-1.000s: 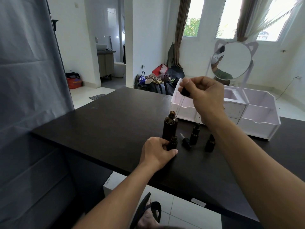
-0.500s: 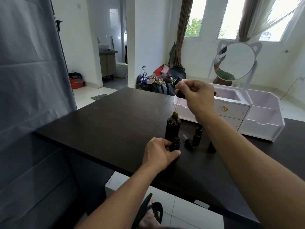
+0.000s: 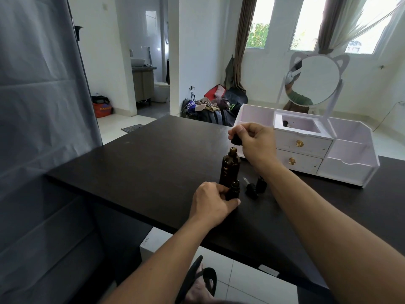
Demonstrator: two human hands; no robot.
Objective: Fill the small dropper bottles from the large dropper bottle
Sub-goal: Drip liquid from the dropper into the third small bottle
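Observation:
The large amber dropper bottle (image 3: 230, 167) stands upright and uncapped on the dark table (image 3: 142, 163). My right hand (image 3: 254, 141) pinches its black dropper cap (image 3: 236, 140) just above the neck, with most of the glass tube down inside the bottle. In front of it stands an open small dark bottle (image 3: 233, 190), held at its base by my left hand (image 3: 211, 204). A loose small dropper cap (image 3: 250, 188) lies to the right, beside another small capped bottle (image 3: 261, 184) partly hidden by my right forearm.
A white vanity organiser (image 3: 348, 159) with two drawers and a cat-ear round mirror (image 3: 313, 81) stands at the back right of the table. The near table edge runs just behind my left wrist. A grey backdrop sheet (image 3: 39, 128) hangs on the left.
My right hand has come down, lowering the dropper tube into the large bottle's neck. The left hand has kept hold of the small bottle.

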